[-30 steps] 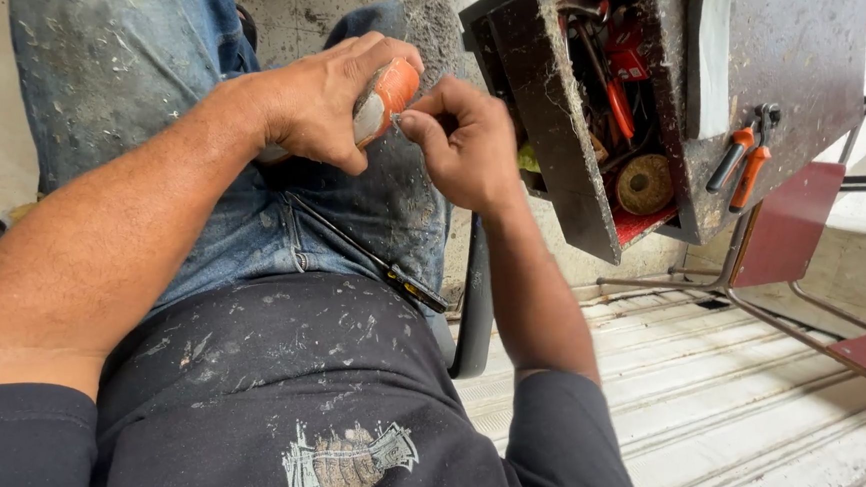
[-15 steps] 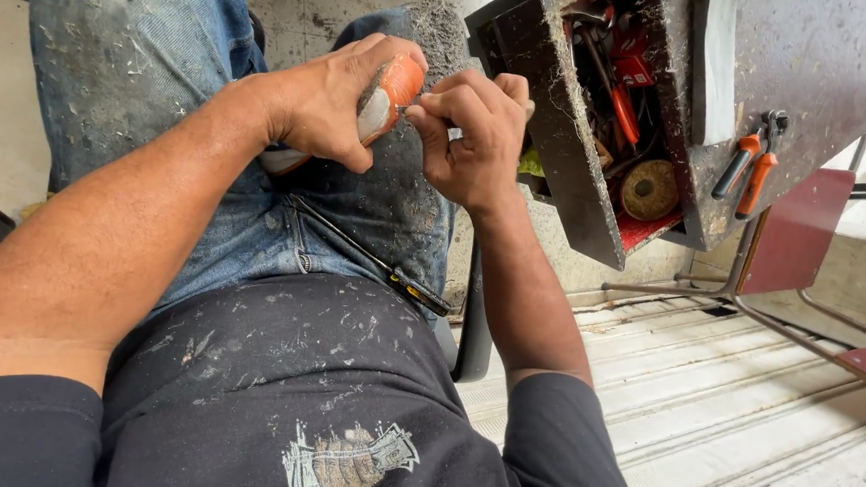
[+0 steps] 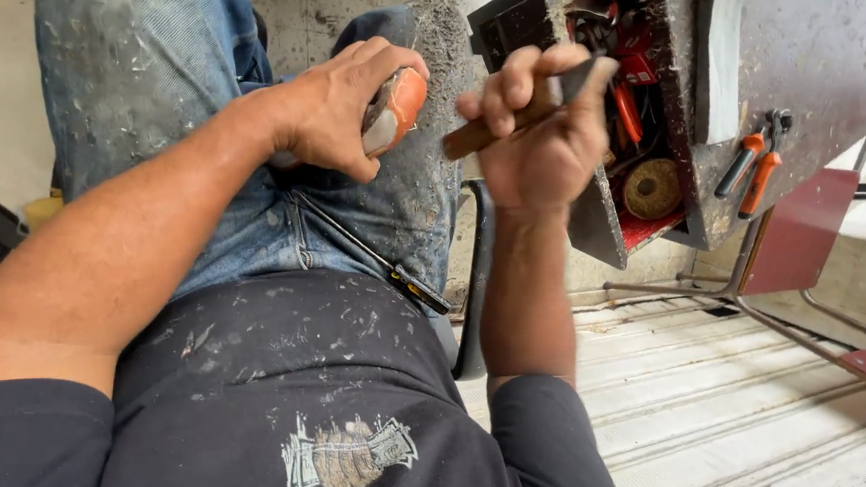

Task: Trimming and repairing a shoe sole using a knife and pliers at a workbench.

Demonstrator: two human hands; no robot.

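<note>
1. The left hand (image 3: 345, 113) wraps around an orange and grey piece (image 3: 392, 111), fingers curled over it above the jeans-clad thigh (image 3: 252, 224).
2. The right hand (image 3: 536, 132) is clenched on a wooden-handled tool (image 3: 506, 119), just beside the piece without touching it.
3. An open tool drawer (image 3: 636, 121) sits behind.
</note>
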